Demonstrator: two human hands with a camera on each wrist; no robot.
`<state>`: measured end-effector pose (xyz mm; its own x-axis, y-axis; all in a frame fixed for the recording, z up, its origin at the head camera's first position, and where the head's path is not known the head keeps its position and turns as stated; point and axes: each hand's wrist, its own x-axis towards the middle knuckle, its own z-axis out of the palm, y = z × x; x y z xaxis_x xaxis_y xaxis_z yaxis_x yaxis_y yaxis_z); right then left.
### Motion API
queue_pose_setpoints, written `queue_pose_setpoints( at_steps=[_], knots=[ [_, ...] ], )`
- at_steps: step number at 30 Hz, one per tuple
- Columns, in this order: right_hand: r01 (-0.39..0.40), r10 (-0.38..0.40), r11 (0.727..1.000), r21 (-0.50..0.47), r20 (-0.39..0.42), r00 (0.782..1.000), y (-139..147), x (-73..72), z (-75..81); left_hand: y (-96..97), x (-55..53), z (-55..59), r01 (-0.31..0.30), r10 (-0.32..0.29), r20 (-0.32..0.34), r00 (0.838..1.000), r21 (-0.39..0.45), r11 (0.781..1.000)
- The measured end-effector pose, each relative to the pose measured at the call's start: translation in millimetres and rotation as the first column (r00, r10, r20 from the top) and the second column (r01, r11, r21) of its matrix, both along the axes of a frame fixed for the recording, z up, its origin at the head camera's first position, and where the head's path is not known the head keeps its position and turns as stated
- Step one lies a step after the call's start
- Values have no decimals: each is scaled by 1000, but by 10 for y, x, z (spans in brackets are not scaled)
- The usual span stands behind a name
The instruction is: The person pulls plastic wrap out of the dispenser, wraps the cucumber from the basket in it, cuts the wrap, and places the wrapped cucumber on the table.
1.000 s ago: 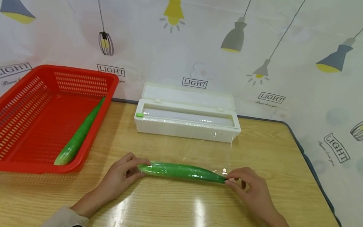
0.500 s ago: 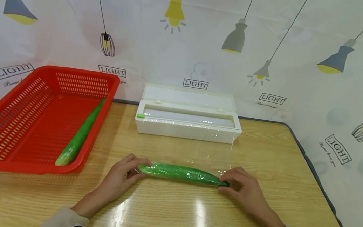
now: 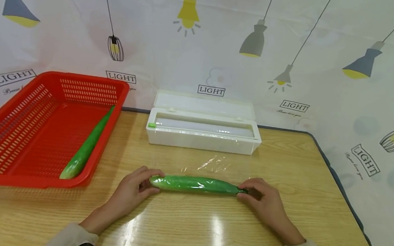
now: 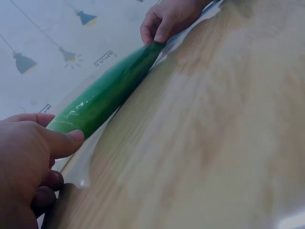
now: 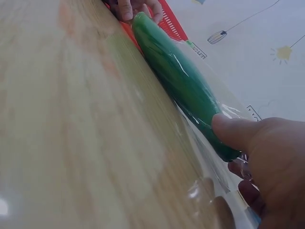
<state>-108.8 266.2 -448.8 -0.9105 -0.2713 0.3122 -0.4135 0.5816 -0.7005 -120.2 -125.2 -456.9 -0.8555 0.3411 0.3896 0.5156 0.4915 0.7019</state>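
Note:
A long green cucumber (image 3: 196, 184) lies crosswise in front of me in the head view, with shiny clear cling film around it. My left hand (image 3: 137, 186) pinches its pale end between thumb and fingers. At the dark, narrow end, my right hand (image 3: 263, 200) does the same. Clear film (image 3: 214, 164) stretches from the cucumber back to a white cling film box (image 3: 202, 141) with its lid raised. In the left wrist view the thumb presses on the cucumber (image 4: 107, 95). The right wrist view shows film bunched near the right fingers, beside the cucumber's tip (image 5: 228, 151).
At the left stands a red plastic basket (image 3: 112, 132) with a second cucumber (image 3: 87, 146) along its right wall. A green slider (image 3: 152, 125) sits at the box's left end. Behind the wooden table (image 3: 176, 228) hangs a lamp-printed backdrop (image 3: 216, 36).
My right hand has shifted a little left along the cucumber and grips it closer in. The cucumber has turned slightly, and glints on the film have moved. The left hand stays in place.

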Motion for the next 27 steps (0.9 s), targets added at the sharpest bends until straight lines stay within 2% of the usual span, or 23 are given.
queue_pose_setpoints(
  at_steps=[4,10,14,20,27],
  knots=[
    [-13,13,999,-33,3,1000,10,-57,-20,5,-13,-14,-28,28,-22,999,-6,1000],
    [-46,43,998,-51,-52,998,14,-125,-8,13,-22,-27,-56,55,-29,998,-21,998],
    [-64,62,998,-23,-62,996,33,-153,10,19,-24,-30,-67,66,-17,998,-37,997],
    [-135,137,990,50,-43,990,105,-201,54,22,-28,-31,-85,85,0,996,-44,995],
    [-127,138,987,94,-118,983,135,-233,9,45,-50,-11,-100,103,42,994,-60,993]
  ],
)
